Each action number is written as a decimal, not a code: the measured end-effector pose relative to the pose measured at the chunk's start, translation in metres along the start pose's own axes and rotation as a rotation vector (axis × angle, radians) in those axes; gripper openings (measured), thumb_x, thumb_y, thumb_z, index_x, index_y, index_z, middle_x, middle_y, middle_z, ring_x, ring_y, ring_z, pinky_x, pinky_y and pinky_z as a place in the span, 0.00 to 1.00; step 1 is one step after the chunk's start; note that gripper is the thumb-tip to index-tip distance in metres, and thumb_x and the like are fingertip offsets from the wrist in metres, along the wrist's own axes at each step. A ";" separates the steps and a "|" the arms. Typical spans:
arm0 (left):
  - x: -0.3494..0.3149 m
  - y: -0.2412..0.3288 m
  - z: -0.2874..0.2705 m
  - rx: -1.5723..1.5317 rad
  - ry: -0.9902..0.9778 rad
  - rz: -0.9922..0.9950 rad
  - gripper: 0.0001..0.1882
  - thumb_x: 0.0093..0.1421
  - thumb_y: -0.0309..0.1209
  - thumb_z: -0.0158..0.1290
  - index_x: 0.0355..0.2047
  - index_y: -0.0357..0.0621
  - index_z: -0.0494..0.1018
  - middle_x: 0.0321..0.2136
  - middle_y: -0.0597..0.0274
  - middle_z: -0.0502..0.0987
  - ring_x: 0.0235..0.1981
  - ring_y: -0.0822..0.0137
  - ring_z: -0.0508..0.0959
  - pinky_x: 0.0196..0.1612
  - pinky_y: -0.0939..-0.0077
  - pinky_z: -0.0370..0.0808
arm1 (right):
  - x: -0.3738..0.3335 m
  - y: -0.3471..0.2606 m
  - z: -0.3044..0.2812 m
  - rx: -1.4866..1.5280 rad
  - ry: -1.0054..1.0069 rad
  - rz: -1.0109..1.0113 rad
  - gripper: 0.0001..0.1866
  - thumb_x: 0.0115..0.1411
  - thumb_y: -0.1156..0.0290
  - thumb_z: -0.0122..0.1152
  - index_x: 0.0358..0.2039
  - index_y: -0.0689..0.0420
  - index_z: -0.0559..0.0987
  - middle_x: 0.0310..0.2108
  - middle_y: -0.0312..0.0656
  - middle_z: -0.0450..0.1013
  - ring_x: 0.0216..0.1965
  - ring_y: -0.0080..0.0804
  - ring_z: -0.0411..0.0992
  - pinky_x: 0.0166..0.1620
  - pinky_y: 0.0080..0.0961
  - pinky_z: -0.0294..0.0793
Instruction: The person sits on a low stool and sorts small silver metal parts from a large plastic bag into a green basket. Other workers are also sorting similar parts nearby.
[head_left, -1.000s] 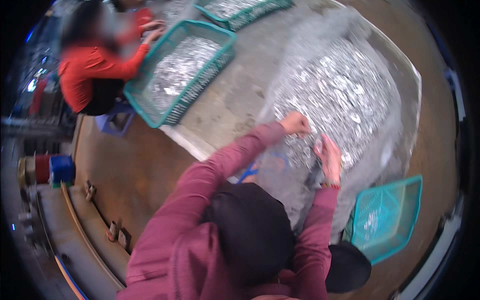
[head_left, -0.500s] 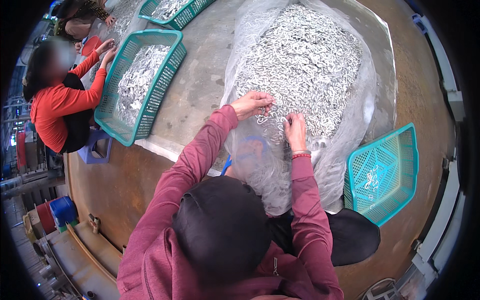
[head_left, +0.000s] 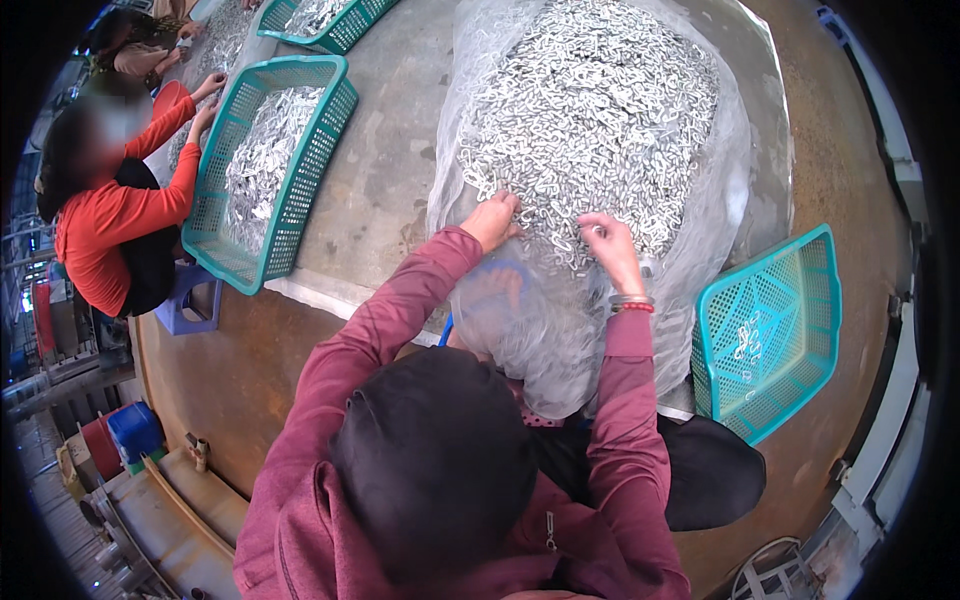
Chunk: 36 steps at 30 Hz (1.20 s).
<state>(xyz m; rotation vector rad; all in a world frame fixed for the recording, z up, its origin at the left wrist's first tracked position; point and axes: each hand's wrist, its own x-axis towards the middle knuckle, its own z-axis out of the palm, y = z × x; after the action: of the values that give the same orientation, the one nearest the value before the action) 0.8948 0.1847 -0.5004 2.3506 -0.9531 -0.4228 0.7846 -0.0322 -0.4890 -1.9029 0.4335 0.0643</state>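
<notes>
While I watch through the head view from afar, a co-worker (head_left: pixel 112 225) sits leftmost on a stool (head_left: pixel 192 305), hands by the rim of a crate (head_left: pixel 312 185). Its walls probably stop the silvery pieces (head_left: pixel 265 150) from spreading over the grey surface (head_left: pixel 390 130). Next comes my left hand (head_left: pixel 490 222), at the near left edge of the pile (head_left: pixel 600 110) of links; its grip looks narrow, but I cannot tell whether a link is in it. The pile lies on a net (head_left: pixel 545 365), spread beneath, I judge, so the loose links stay together. My right hand (head_left: pixel 612 250) is over the pile's near edge, fingers bent inward; whether that grip holds anything, I cannot tell. Both hands seem placed there because that edge is closest. Rightmost, a basket (head_left: pixel 805 375) tilts toward me with a few links (head_left: pixel 745 345) inside, likely set within easy right-hand reach.
</notes>
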 end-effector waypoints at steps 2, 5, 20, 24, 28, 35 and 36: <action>0.005 0.000 0.004 -0.008 0.042 0.033 0.12 0.52 0.34 0.56 0.34 0.40 0.74 0.28 0.52 0.74 0.33 0.51 0.76 0.37 0.63 0.73 | -0.009 0.005 0.021 -0.287 -0.004 -0.065 0.15 0.45 0.71 0.67 0.34 0.60 0.77 0.31 0.47 0.71 0.31 0.41 0.72 0.37 0.32 0.71; 0.017 -0.002 -0.005 -0.113 -0.038 -0.040 0.11 0.53 0.32 0.54 0.34 0.39 0.75 0.26 0.52 0.76 0.31 0.53 0.77 0.36 0.64 0.73 | -0.013 0.008 0.041 -0.445 0.102 -0.195 0.11 0.46 0.69 0.67 0.29 0.60 0.80 0.26 0.48 0.73 0.30 0.37 0.73 0.36 0.29 0.71; 0.026 0.031 -0.059 -1.425 -0.338 -0.259 0.10 0.61 0.32 0.41 0.28 0.40 0.69 0.30 0.61 0.72 0.31 0.72 0.72 0.27 0.79 0.69 | -0.007 -0.019 -0.005 1.188 -0.105 0.325 0.12 0.59 0.77 0.53 0.44 0.60 0.69 0.35 0.42 0.72 0.37 0.33 0.74 0.37 0.25 0.75; 0.022 0.022 -0.053 -1.338 -0.254 -0.427 0.13 0.60 0.37 0.44 0.29 0.39 0.70 0.28 0.61 0.73 0.28 0.70 0.73 0.29 0.75 0.71 | -0.006 -0.016 -0.003 1.138 -0.018 0.272 0.14 0.57 0.81 0.51 0.45 0.63 0.69 0.35 0.43 0.71 0.38 0.34 0.72 0.42 0.28 0.76; 0.009 0.012 -0.011 -0.051 -0.022 -0.283 0.13 0.53 0.37 0.56 0.28 0.38 0.71 0.27 0.53 0.74 0.27 0.62 0.76 0.31 0.69 0.72 | -0.008 -0.014 -0.001 1.515 -0.051 0.311 0.21 0.55 0.82 0.52 0.51 0.64 0.66 0.30 0.39 0.69 0.33 0.28 0.69 0.50 0.36 0.71; 0.014 0.000 -0.004 -0.142 0.005 -0.134 0.15 0.49 0.38 0.62 0.21 0.39 0.73 0.18 0.58 0.74 0.22 0.63 0.75 0.30 0.71 0.72 | -0.005 -0.011 0.004 1.807 -0.022 0.353 0.22 0.55 0.81 0.54 0.51 0.65 0.66 0.27 0.39 0.67 0.28 0.25 0.66 0.42 0.31 0.70; 0.019 -0.001 -0.012 -0.247 -0.057 -0.194 0.15 0.50 0.38 0.61 0.21 0.39 0.73 0.17 0.61 0.73 0.22 0.66 0.74 0.29 0.73 0.71 | -0.002 -0.008 0.003 1.877 0.000 0.334 0.22 0.55 0.83 0.52 0.52 0.66 0.66 0.28 0.42 0.68 0.26 0.24 0.64 0.36 0.23 0.70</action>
<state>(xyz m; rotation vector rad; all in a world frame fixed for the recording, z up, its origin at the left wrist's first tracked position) 0.9143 0.1767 -0.4928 2.2207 -0.6572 -0.6483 0.7859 -0.0267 -0.4827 0.0165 0.4924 -0.1049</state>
